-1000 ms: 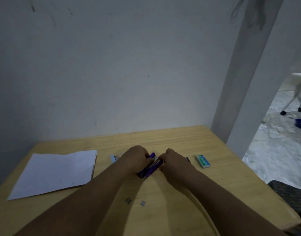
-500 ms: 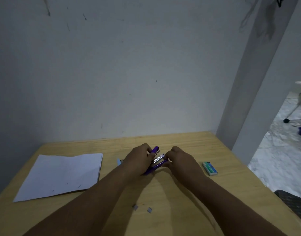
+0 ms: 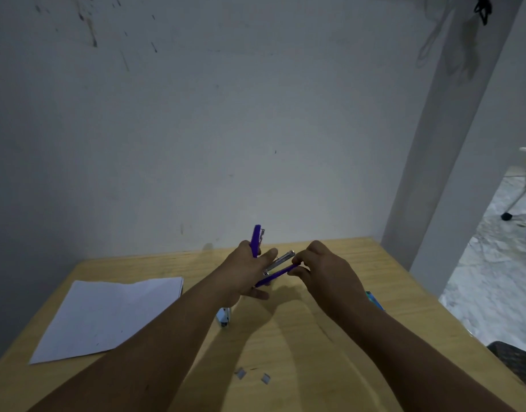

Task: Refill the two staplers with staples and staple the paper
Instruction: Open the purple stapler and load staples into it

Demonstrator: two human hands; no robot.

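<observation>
A purple stapler (image 3: 274,274) is held above the wooden table (image 3: 330,367), swung wide open. Its purple lid (image 3: 256,239) points upward between the fingers of my left hand (image 3: 246,274). The metal staple channel (image 3: 281,261) and purple base stick out to the right, where my right hand (image 3: 324,269) pinches their front end. A second, light blue stapler (image 3: 224,317) lies on the table under my left wrist, partly hidden. White paper (image 3: 107,318) lies at the left. A green-blue staple box (image 3: 374,300) peeks out behind my right forearm. Two short staple strips (image 3: 252,376) lie near the front.
A grey wall rises right behind the table's far edge. A white pillar (image 3: 452,144) stands at the table's right rear corner. The table's right edge drops to a marble floor (image 3: 490,263). A dark chair seat (image 3: 517,364) shows at the lower right.
Both hands have lifted the purple stapler off the table. Its lid has swung from nearly shut to upright, baring the metal channel. The light blue stapler has come into sight below my left wrist.
</observation>
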